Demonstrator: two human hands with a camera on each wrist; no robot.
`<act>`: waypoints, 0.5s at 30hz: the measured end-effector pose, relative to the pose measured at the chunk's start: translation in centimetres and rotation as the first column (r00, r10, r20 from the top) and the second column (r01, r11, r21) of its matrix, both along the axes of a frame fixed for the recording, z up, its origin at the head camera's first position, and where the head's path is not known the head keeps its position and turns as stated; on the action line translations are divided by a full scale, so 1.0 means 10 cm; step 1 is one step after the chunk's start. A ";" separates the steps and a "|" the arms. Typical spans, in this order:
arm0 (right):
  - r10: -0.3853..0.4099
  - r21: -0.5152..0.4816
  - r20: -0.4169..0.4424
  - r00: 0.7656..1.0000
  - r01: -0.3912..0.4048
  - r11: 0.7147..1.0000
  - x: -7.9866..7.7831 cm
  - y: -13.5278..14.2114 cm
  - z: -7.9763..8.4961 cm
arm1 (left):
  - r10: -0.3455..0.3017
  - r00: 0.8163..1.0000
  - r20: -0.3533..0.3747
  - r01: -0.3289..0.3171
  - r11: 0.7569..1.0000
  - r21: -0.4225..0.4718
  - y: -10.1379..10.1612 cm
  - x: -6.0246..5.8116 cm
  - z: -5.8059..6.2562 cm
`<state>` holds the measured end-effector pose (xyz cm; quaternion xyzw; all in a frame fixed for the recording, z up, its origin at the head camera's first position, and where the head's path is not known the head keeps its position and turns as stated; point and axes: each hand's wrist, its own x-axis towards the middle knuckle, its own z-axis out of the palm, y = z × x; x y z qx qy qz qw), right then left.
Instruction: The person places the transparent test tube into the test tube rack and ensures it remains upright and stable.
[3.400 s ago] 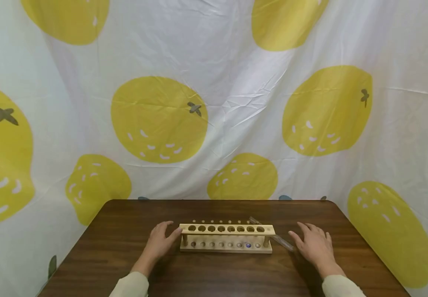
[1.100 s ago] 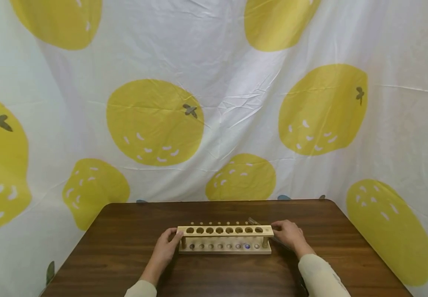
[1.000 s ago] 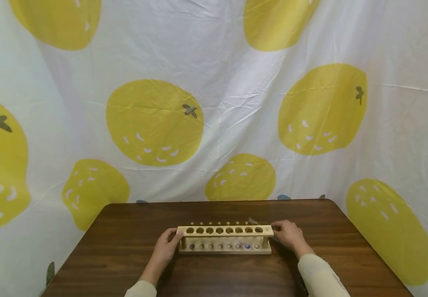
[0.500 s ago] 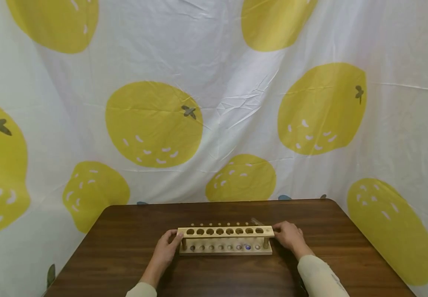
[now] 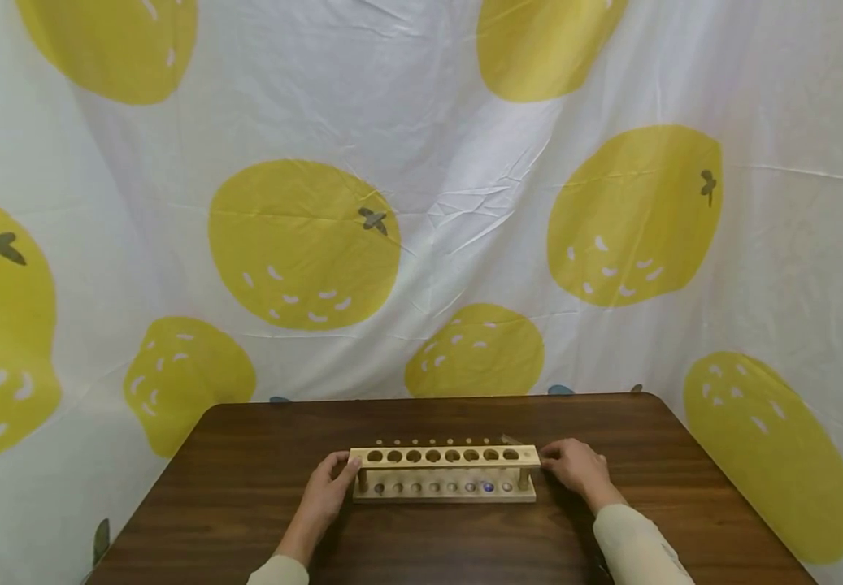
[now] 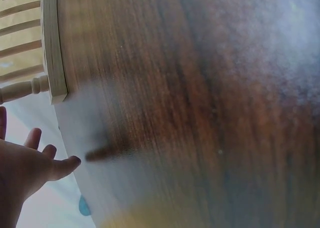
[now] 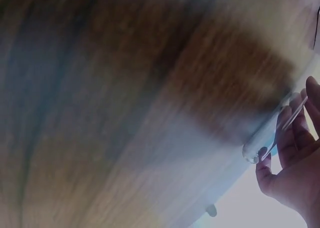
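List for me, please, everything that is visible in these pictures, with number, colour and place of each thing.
rack: one, pale wood, middle of the table
tube: at least one, clear, behind the rack's right end
pegs: seven tips visible, pale, behind the rack's top bar
blue spot: one, blue, on the rack's base, too small to identify
table: one, dark brown, under the rack
cloth: white with yellow fruit, behind the table
sleeves: two, cream, near edge
left hand: one, bare, at the rack's left end
right hand: one, bare, at the tube
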<state>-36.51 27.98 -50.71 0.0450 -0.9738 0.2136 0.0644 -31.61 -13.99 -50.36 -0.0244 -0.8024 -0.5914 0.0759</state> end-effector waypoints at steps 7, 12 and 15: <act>0.015 0.023 0.039 0.999 -0.016 1.000 0.04 0.04 0.04 | 0.006 1.000 0.009 -0.006 1.000 -0.011 0.01 0.00 -0.01; 0.005 -0.003 0.038 0.999 -0.005 1.000 0.06 0.08 0.07 | 0.011 1.000 0.011 -0.011 1.000 -0.013 0.00 -0.01 -0.01; -0.007 -0.042 0.025 1.000 0.008 0.999 0.06 0.10 0.10 | 0.011 1.000 0.006 -0.011 1.000 -0.010 0.00 0.00 0.00</act>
